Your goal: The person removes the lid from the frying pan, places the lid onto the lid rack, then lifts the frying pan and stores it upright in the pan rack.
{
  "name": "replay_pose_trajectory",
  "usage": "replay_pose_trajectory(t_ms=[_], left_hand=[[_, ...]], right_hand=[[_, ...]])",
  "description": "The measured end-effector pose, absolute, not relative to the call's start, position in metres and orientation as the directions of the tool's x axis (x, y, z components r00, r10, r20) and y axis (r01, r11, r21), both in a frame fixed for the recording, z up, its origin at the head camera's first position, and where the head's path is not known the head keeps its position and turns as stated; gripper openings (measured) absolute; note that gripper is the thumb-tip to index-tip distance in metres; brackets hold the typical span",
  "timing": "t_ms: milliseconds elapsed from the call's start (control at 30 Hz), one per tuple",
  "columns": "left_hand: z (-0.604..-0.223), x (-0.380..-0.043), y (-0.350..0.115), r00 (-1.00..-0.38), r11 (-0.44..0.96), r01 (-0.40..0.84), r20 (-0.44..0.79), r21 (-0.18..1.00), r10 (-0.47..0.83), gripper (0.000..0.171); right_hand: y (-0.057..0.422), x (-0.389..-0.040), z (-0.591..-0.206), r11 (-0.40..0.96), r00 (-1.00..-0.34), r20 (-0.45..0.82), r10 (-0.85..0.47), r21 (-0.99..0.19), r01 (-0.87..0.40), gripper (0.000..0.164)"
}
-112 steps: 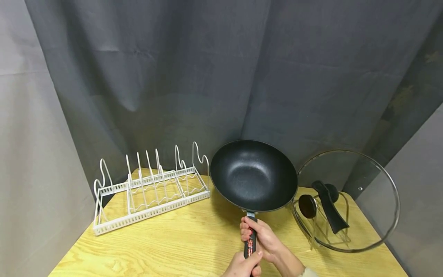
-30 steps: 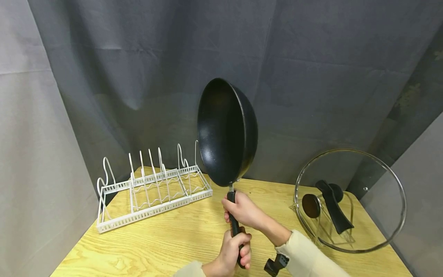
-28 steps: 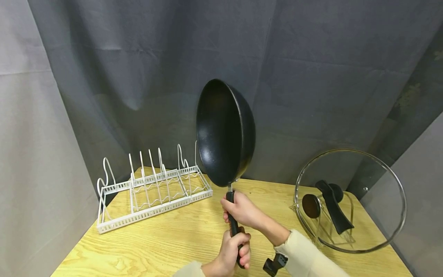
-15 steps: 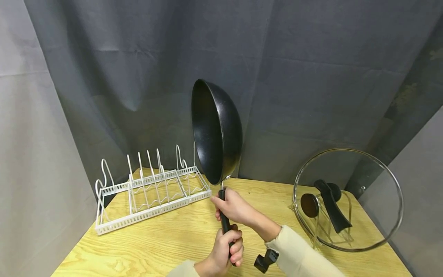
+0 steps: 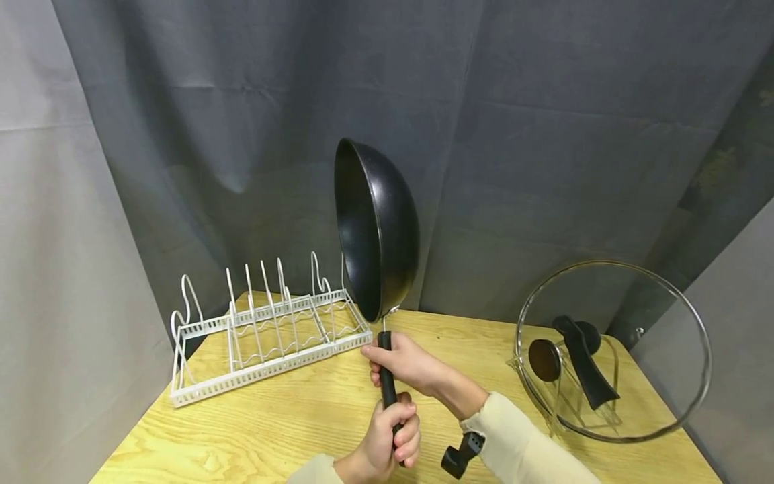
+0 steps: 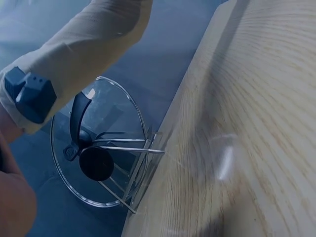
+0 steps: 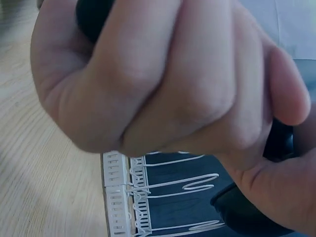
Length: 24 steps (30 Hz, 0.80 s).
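A black wok (image 5: pixel 387 228) is held up on its side, its open face turned left and its handle (image 5: pixel 387 376) slanting down toward me. My right hand (image 5: pixel 405 363) grips the handle near the bowl, thumb laid across it. Lower down, my left hand (image 5: pixel 390 433) wraps its fingers round the handle's end. In the right wrist view, curled fingers (image 7: pixel 163 74) fill the upper part. Just left of the wok stands a white wire rack (image 5: pixel 272 370) with upright dividers; the wok's lower rim overlaps its right end in the head view.
A glass lid (image 5: pixel 704 349) with a metal rim leans on a wire stand at the right, near a black upright handle (image 5: pixel 583 363) and a dark round knob (image 5: pixel 544 360). A wooden table (image 5: pixel 272 430) lies under everything, with a grey curtain (image 5: pixel 544 134) behind.
Both hands have lifted the wok from its lower, face-up pose and turned it on its side, opening leftward. Over the last second it shifts slightly left toward the rack.
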State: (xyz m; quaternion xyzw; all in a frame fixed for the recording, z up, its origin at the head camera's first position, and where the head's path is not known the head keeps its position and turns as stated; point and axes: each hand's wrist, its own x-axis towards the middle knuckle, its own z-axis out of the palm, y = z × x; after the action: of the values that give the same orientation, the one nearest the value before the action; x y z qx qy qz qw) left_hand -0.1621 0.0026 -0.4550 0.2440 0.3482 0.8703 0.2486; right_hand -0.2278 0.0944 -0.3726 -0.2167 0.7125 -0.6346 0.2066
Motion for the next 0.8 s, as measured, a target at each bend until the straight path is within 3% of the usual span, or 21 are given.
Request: replay_pose_trajectory(t_ms=[200, 800], left_hand=[[-0.451, -0.161, 0.000, -0.774, -0.623, -0.287, 0.206, 0.728, 0.598, 0.024], [-0.450, -0.159, -0.013, -0.824, -0.639, -0.293, 0.151, 0.711, 0.546, 0.019]], right_hand=[[0.090, -0.229, -0.369, 0.142, -0.804, -0.014, -0.594, -0.986, -0.088, 0.027], [0.070, -0.234, -0.373, 0.147, -0.803, -0.043, -0.594, -0.987, -0.056, 0.028]])
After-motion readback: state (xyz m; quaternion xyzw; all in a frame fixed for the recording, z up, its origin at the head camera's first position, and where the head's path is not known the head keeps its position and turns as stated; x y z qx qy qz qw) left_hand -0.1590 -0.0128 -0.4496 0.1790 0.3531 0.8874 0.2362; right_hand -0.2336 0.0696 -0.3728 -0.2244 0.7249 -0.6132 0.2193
